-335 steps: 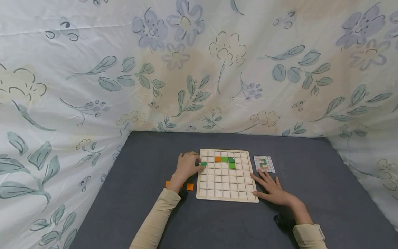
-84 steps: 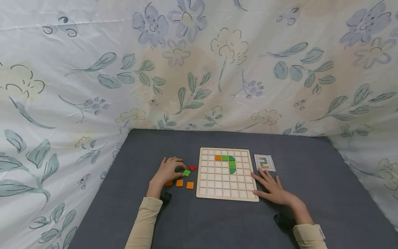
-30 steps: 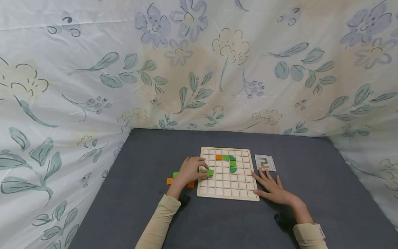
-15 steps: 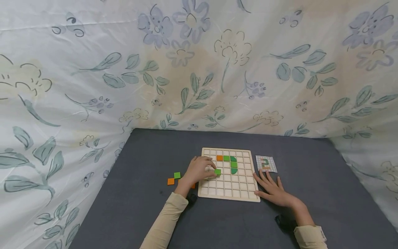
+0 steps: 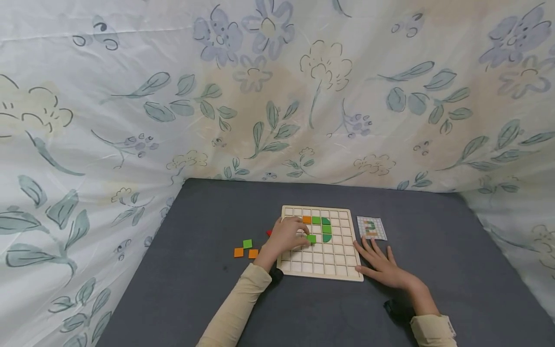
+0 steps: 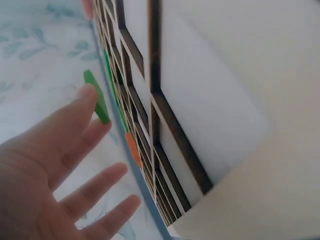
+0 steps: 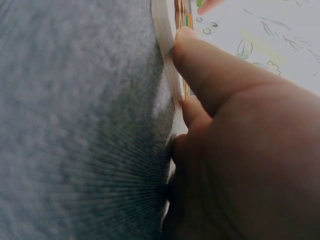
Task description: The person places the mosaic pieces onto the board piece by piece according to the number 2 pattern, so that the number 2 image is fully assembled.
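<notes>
Between thumb and forefinger my left hand (image 5: 287, 235) pinches a light green square tile (image 5: 311, 239), held just over the wooden grid board (image 5: 318, 278). The left wrist view shows that green tile (image 6: 96, 96) tilted on edge and apart from the board. An orange square (image 5: 307, 220), a green square (image 5: 316, 220), a dark green rounded tile (image 5: 325, 221), another green square (image 5: 326, 229) and a second rounded tile (image 5: 327, 238) sit in the grid. My right hand (image 5: 381, 265) lies with fingers spread, its thumb and forefinger touching the board's right edge.
Left of the board lie a green tile (image 5: 247, 244), orange tiles (image 5: 239, 252) and a red piece (image 5: 269, 232) partly hidden by my left hand. A printed pattern card (image 5: 371, 228) lies right of the board. Floral cloth (image 5: 277, 96) hangs behind the dark table (image 5: 195, 289).
Over the last seconds my left hand picked up the green tile beside the board and carried it rightward over the grid. A lower rounded green tile was added to the grid earlier. My right hand stayed put.
</notes>
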The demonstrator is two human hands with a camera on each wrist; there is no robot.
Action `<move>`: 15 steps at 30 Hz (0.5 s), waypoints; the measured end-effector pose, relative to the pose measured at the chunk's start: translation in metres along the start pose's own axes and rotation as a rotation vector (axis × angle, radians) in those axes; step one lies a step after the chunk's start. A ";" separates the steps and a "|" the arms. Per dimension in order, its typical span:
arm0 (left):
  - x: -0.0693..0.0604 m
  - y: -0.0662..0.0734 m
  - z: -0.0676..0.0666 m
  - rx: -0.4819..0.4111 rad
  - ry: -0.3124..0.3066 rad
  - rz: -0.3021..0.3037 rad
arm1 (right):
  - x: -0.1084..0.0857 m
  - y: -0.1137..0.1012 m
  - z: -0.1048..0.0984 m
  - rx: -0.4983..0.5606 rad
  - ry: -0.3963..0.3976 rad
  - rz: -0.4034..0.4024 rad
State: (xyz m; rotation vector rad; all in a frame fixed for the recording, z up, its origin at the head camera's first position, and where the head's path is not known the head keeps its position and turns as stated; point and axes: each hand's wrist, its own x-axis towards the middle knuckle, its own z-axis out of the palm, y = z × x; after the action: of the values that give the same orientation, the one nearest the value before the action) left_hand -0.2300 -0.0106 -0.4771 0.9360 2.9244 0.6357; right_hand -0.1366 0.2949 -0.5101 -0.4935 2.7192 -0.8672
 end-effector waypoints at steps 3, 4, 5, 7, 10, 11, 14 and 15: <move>0.001 0.001 -0.002 -0.008 -0.006 -0.006 | 0.000 0.001 0.000 0.005 -0.001 0.000; 0.001 0.002 -0.004 -0.013 -0.011 -0.008 | 0.000 0.001 0.000 0.007 -0.001 0.000; 0.002 0.002 -0.005 -0.009 -0.015 -0.008 | 0.000 0.001 0.000 0.006 -0.002 0.000; 0.003 0.003 -0.008 -0.002 -0.020 -0.009 | 0.000 0.002 0.000 0.007 -0.002 -0.001; 0.005 0.004 -0.012 0.019 -0.013 -0.003 | 0.000 0.002 0.000 0.011 -0.002 -0.002; 0.006 0.004 -0.012 0.030 -0.011 -0.001 | 0.000 0.001 0.000 0.012 -0.001 -0.002; 0.009 0.005 -0.013 0.052 -0.014 0.000 | 0.000 0.001 0.000 0.015 0.000 -0.002; 0.010 0.006 -0.013 0.061 -0.019 0.000 | 0.000 0.001 0.000 0.013 0.001 0.000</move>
State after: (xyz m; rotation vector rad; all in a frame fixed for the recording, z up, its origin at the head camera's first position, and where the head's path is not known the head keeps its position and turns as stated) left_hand -0.2368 -0.0055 -0.4615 0.9416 2.9430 0.5375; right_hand -0.1367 0.2957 -0.5105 -0.4913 2.7126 -0.8843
